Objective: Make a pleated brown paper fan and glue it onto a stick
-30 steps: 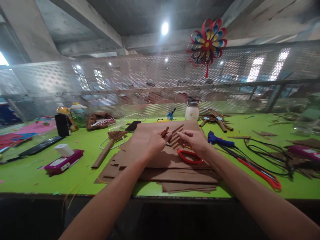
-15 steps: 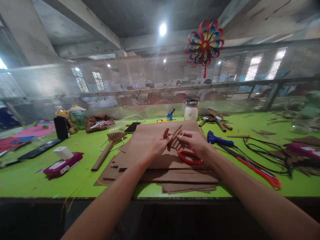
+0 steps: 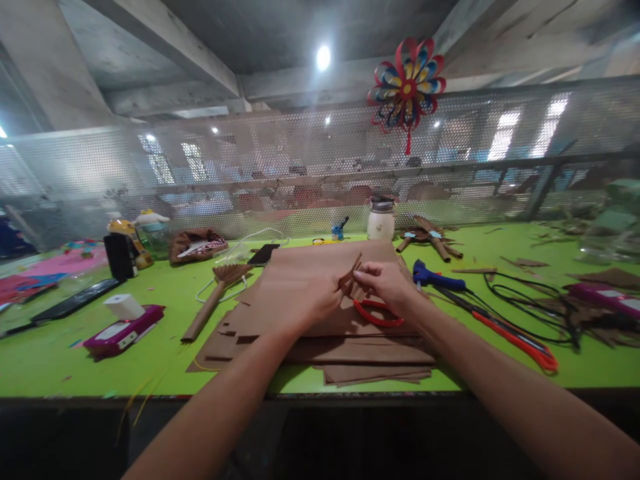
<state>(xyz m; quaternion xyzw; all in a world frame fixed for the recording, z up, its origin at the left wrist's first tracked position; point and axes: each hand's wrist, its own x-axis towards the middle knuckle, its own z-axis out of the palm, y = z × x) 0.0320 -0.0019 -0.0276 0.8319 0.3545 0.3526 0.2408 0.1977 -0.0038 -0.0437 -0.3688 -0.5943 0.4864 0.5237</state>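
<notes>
Left hand and right hand pinch brown paper between them.

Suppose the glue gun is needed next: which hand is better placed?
Right hand, likely: the glue gun lies just beside it, the left hand being farther off. Both are at the folded paper, so the right may need freeing first.

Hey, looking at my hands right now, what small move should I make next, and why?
Probably pinch the small brown paper piece along its length to flatten it: your left hand and right hand both hold it, and it stands tilted between them. The red-handled scissors appear to lie loose just below, so cutting looks less immediate.
</notes>
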